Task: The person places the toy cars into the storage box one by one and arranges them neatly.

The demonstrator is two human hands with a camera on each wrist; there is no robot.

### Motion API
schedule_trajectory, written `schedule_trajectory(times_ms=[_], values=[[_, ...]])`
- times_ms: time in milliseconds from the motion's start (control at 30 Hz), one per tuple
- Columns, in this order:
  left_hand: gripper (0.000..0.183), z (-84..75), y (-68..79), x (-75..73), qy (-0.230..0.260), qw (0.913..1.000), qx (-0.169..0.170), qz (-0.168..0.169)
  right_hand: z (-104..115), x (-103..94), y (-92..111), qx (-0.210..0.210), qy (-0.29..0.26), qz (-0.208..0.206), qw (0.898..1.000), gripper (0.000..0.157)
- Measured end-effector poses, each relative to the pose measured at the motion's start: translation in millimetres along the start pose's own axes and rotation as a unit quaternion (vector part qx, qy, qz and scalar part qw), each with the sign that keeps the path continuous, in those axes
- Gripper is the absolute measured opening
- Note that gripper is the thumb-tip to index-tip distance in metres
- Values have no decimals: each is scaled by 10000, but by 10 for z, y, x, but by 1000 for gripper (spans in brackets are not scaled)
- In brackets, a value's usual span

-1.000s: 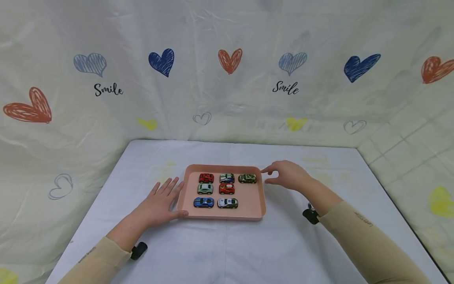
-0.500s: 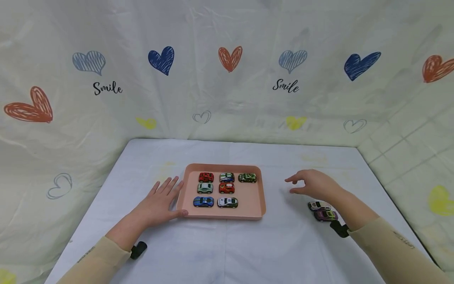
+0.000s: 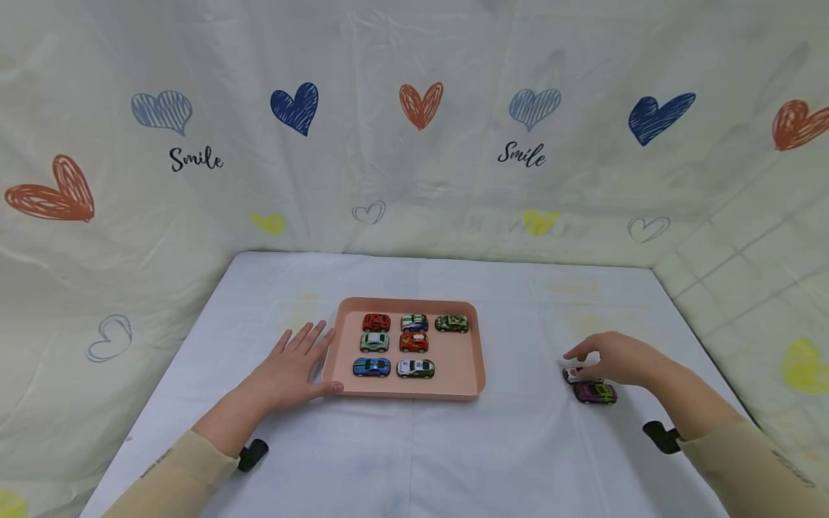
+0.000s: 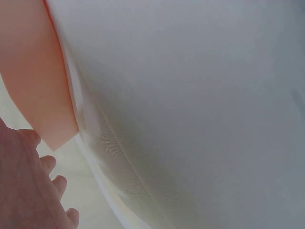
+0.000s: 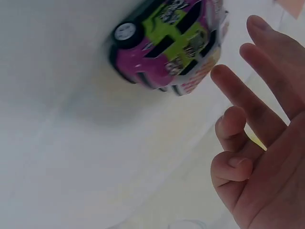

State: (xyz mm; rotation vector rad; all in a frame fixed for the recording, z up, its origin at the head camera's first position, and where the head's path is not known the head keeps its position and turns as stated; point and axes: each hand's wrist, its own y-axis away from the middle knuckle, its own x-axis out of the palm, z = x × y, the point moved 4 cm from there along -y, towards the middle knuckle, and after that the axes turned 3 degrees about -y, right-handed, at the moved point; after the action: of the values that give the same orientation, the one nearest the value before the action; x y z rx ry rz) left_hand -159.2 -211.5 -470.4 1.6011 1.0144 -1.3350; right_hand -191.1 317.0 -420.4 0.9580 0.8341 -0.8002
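Observation:
My left hand (image 3: 288,374) lies with spread fingers along the left side of a pink tray (image 3: 452,378), thumb at its near left corner. In the left wrist view, the tray's wall (image 4: 43,81) rises beside the fingertips. Several toy cars stand in the tray, including a blue car (image 3: 372,367) and a green camouflage car (image 3: 452,324). My right hand (image 3: 615,360) reaches over a white toy car (image 3: 571,375), partly covering it; a purple-and-green toy car (image 3: 596,393) sits against its near side. The right wrist view shows the right fingers (image 5: 248,98) apart, gripping nothing.
A white cloth covers the table (image 3: 414,453). Behind it hangs a pale curtain (image 3: 414,173) printed with hearts and "Smile". Dark wrist cameras (image 3: 253,455) sit at both sleeves.
My right hand has moved from the tray's right edge rightward and toward me, to the two cars outside the tray. My left hand and the tray stay in place.

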Motion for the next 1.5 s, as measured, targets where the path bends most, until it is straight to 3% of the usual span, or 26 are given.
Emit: schedule_trajectory(times_ms=[333, 667, 900, 1133, 1500], values=[[105, 4, 5, -4, -112, 9999, -67, 73, -217, 67, 5, 178, -225, 175, 9994, 31], [106, 38, -6, 41, -132, 9999, -44, 17, -203, 94, -8, 38, -83, 87, 9999, 29], [106, 43, -5, 31, -95, 9999, -69, 50, -216, 105, -32, 27, 191, -208, 9996, 29], [107, 36, -10, 25, -70, 9999, -92, 83, -231, 132, -23, 81, -163, -123, 9998, 34], [107, 37, -11, 12, -115, 9998, -44, 124, -177, 84, -36, -532, 38, -399, 9978, 34]])
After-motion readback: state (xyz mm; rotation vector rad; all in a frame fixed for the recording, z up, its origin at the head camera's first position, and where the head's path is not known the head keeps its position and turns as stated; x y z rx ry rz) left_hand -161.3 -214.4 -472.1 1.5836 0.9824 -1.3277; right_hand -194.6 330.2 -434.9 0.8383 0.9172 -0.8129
